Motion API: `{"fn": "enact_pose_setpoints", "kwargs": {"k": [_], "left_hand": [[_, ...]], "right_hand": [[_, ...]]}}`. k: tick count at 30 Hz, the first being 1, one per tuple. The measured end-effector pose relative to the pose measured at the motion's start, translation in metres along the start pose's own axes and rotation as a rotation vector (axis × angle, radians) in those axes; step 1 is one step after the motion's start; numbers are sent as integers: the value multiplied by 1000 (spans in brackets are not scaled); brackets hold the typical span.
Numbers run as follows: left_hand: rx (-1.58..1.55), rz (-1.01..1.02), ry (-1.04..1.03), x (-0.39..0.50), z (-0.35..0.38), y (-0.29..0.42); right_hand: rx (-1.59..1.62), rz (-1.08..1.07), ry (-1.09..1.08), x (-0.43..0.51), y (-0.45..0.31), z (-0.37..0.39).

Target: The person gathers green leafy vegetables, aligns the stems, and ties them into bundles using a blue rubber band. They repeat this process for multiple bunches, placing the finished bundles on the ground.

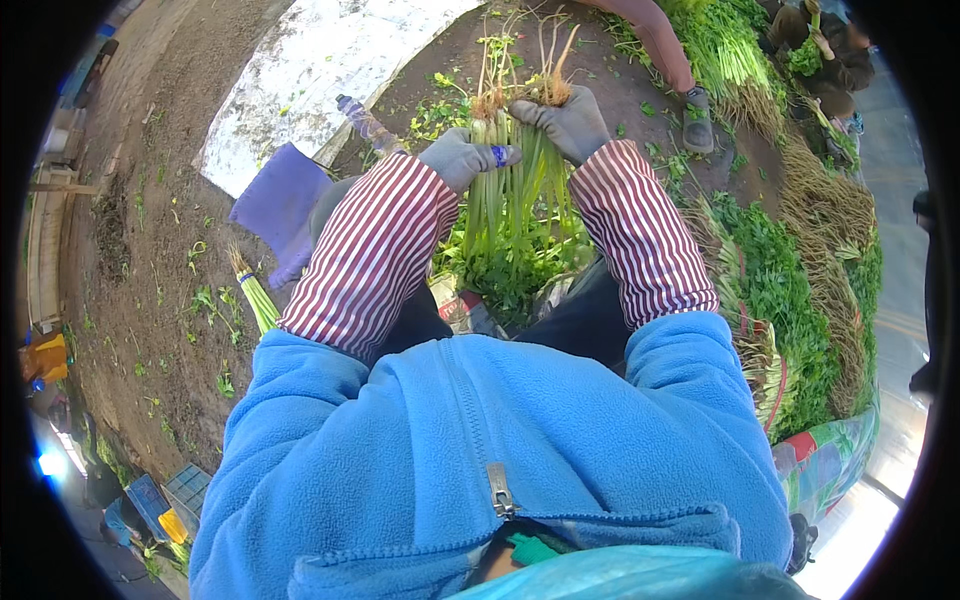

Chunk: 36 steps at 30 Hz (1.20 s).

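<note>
Before me a bunch of leafy celery-like greens (517, 184) is held roots up, its pale green stalks running down to leaves between my knees. My left hand (465, 157), in a grey glove with blue tape around one finger, grips stalks just below the roots. My right hand (566, 124), also gloved in grey, is closed around more stalks beside it, with the brown roots (556, 88) sticking out above. Both forearms wear red-and-white striped sleeves. The lower leaves (510, 270) partly hide the ground and my feet.
A white sheet (322, 67) and a purple mat (279, 199) lie to the left, near a banded bundle (256, 296). Heaped greens (787, 277) line the right side. Another person's shoe (697, 124) stands ahead to the right; a further person (844, 60) holds greens.
</note>
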<state>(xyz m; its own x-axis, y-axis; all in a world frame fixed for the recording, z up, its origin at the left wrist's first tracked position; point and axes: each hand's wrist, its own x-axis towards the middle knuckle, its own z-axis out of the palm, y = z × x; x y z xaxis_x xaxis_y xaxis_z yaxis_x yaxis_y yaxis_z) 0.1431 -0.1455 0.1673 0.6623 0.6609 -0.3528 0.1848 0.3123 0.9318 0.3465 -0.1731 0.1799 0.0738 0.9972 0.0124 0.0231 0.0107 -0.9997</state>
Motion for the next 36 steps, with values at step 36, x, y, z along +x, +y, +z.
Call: {"fn": "enact_pose_setpoints", "kwargs": {"k": [36], "left_hand": [[-274,152,227,1,21,1]], "right_hand": [[-110,129,-36,-5,-10,9]]}}
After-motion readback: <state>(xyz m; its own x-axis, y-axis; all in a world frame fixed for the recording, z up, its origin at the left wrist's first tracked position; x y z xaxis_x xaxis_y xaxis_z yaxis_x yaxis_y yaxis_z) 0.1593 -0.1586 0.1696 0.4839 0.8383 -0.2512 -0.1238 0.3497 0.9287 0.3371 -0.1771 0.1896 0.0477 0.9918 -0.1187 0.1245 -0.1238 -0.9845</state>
